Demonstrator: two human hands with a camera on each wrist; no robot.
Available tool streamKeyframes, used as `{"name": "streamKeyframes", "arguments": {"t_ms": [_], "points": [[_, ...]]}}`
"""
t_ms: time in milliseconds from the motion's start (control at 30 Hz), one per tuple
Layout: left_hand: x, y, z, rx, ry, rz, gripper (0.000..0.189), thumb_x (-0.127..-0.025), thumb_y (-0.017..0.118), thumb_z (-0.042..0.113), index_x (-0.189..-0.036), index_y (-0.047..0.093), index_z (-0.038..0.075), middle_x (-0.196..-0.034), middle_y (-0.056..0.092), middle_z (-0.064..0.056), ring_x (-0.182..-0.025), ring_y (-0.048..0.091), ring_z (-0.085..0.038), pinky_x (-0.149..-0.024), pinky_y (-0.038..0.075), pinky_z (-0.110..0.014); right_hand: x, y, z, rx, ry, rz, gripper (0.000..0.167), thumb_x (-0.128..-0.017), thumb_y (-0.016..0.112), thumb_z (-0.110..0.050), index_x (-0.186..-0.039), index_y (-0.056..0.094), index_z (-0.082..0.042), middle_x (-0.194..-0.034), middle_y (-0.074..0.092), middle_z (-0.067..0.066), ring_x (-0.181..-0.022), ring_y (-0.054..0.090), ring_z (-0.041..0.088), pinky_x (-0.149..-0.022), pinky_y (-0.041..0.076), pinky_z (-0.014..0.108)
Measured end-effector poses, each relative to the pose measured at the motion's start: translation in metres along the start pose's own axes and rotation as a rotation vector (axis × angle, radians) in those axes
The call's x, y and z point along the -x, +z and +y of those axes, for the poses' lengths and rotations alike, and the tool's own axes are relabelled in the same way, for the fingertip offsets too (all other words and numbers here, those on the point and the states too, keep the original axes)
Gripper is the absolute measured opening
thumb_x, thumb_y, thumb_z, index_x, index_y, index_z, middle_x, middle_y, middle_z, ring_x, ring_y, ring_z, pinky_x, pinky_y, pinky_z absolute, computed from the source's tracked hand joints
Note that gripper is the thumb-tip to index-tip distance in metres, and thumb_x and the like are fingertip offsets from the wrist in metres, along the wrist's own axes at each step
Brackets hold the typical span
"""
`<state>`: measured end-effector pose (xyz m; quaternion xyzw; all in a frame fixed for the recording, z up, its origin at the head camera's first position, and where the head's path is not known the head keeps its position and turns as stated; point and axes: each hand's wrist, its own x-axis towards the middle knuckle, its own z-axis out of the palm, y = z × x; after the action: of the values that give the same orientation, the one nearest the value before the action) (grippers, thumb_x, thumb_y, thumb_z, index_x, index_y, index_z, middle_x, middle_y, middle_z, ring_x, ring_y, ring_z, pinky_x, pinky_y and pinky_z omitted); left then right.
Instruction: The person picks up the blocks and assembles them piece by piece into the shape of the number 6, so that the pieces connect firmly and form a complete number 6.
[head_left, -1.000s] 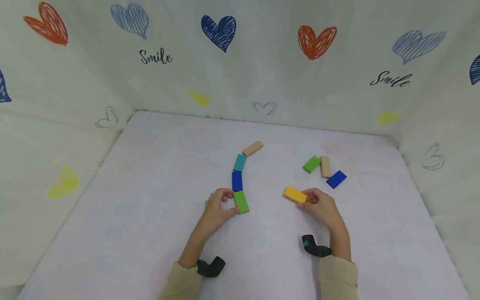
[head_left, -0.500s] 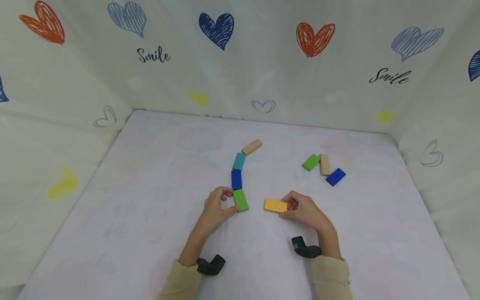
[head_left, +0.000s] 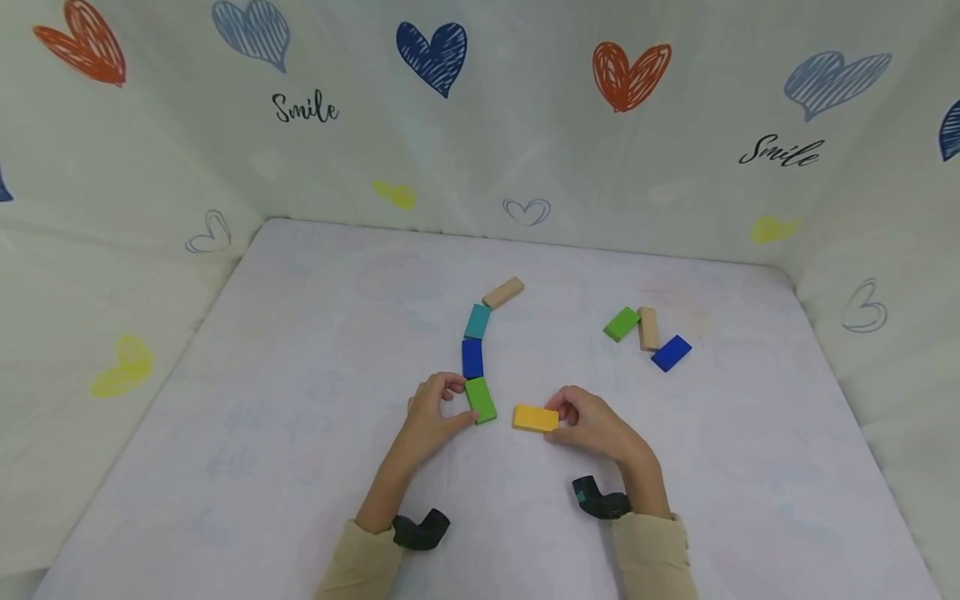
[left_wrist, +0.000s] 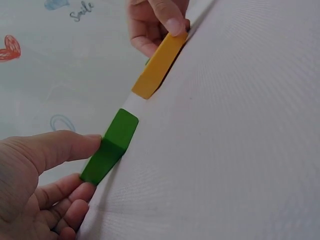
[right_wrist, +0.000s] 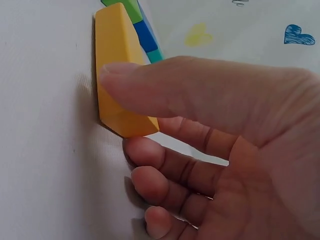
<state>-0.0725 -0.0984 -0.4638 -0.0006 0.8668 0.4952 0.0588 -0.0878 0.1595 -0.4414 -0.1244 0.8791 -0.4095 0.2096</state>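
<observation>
My left hand [head_left: 432, 418] pinches a green block [head_left: 481, 401] between thumb and fingertips, at the near end of a curved row lying on the table. Beyond it in that row come a dark blue block [head_left: 472, 358], a teal block [head_left: 477, 322] and a plain wooden block [head_left: 503, 292]. My right hand [head_left: 596, 425] grips the right end of a yellow block [head_left: 536, 418], thumb on one side in the right wrist view. A small gap separates the yellow block from the green one, seen also in the left wrist view.
A second green block [head_left: 622, 324], another wooden block [head_left: 648, 329] and a second blue block [head_left: 671, 353] lie grouped at the right of the white table [head_left: 337, 292]. A curtain [head_left: 525, 142] printed with hearts hangs behind the table's far edge.
My right hand has brought the yellow block leftward and slightly nearer to me, close to the green block, turning it more level. The left hand stays in place on the green block.
</observation>
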Motion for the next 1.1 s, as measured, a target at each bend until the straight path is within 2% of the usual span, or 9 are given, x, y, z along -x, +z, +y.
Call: {"name": "streamKeyframes", "arguments": {"t_ms": [500,1100], "points": [[0.002,-0.002,0.006,0.008,-0.014,-0.008,0.046,-0.076,0.074,0.018,-0.116,0.053,0.009,-0.105,0.056,-0.004,-0.099,0.045,-0.021,-0.088,0.028,-0.04,-0.007,0.011,-0.003,0.015,-0.02,0.02,0.028,-0.077,0.074,-0.016,-0.101,0.06,-0.011,-0.082,0.049,0.001,-0.076,0.044,0.015,-0.064,0.037,0.023],[0.004,-0.002,0.005,0.006,-0.03,-0.011,0.046,-0.076,0.074,0.02,-0.116,0.052,0.012,-0.105,0.055,-0.002,-0.098,0.044,-0.018,-0.086,0.028,-0.038,-0.004,0.013,-0.006,0.035,-0.04,0.013,0.026,-0.078,0.074,-0.02,-0.101,0.063,-0.015,-0.084,0.048,0.0,-0.079,0.043,0.014,-0.065,0.038,0.022]]}}
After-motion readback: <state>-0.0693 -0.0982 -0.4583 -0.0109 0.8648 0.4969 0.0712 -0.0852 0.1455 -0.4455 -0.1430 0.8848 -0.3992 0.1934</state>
